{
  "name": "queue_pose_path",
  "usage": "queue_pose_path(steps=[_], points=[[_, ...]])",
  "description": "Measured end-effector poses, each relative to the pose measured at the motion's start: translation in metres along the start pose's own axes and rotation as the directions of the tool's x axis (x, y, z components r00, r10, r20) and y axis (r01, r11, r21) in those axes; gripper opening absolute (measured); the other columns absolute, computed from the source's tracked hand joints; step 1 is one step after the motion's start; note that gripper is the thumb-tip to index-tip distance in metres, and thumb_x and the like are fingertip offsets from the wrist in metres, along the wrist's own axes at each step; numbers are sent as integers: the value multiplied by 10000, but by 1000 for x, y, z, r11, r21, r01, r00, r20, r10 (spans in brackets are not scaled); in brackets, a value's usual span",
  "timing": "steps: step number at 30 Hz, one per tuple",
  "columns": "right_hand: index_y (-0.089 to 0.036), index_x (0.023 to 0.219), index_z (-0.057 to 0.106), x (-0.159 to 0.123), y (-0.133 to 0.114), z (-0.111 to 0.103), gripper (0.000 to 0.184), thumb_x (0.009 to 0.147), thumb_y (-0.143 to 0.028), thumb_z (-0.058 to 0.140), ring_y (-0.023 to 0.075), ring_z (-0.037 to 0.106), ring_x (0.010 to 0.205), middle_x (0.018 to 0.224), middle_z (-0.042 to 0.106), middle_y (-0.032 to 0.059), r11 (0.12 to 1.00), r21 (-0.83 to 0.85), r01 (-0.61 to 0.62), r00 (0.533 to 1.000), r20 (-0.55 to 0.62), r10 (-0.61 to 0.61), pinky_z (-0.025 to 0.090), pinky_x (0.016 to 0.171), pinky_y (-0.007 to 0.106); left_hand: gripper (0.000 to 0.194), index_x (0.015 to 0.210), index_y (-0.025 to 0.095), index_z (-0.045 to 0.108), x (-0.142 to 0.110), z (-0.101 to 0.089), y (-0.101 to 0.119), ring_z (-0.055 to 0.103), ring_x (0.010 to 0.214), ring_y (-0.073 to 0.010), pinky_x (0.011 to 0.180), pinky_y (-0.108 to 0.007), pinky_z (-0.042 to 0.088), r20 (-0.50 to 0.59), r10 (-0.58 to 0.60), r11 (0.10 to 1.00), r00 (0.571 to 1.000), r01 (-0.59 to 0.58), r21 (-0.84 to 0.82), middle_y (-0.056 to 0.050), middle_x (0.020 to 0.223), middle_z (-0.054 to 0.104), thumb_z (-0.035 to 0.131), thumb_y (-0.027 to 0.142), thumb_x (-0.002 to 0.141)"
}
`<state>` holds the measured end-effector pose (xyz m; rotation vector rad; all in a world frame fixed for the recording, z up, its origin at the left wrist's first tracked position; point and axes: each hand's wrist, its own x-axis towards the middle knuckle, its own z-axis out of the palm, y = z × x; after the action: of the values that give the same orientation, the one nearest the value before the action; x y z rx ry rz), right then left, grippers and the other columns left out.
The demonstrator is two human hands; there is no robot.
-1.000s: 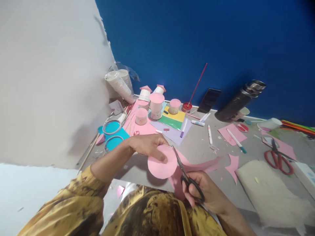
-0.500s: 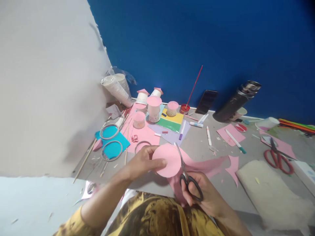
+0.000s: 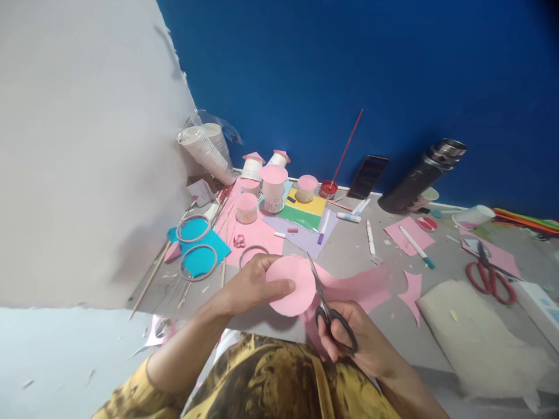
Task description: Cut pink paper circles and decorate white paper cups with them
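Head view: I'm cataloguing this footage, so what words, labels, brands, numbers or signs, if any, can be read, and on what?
None can be read.
Tall pink-topped cup: marks too small to read.
White box: pale blue marks, too blurred.
Blue-and-white marker: any print too small.

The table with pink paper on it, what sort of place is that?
Probably a craft corner: the right hand holds black-handled scissors by a pink disc, with pink-topped cups and markers on the table.

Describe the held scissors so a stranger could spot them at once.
Find the blue wall, then the grey table below. Near its front edge, the right hand holds the scissors beside a pink disc. They are black-handled; the other pair is red-handled.
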<state>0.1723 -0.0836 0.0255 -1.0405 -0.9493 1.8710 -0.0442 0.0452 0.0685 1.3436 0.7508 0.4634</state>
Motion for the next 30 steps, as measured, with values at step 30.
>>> queue_pose_path(steps=[30], points=[[-144, 809, 606, -2, -6, -5, 579, 809, -711, 722, 86, 396, 479, 536, 584, 4, 1000, 13, 19, 999, 38, -19, 239, 487, 236, 371, 939, 147, 787, 7, 3, 1, 673, 707, -179, 576, -233, 522, -55, -18, 999, 998, 16, -38, -52, 840, 742, 846, 418, 694]])
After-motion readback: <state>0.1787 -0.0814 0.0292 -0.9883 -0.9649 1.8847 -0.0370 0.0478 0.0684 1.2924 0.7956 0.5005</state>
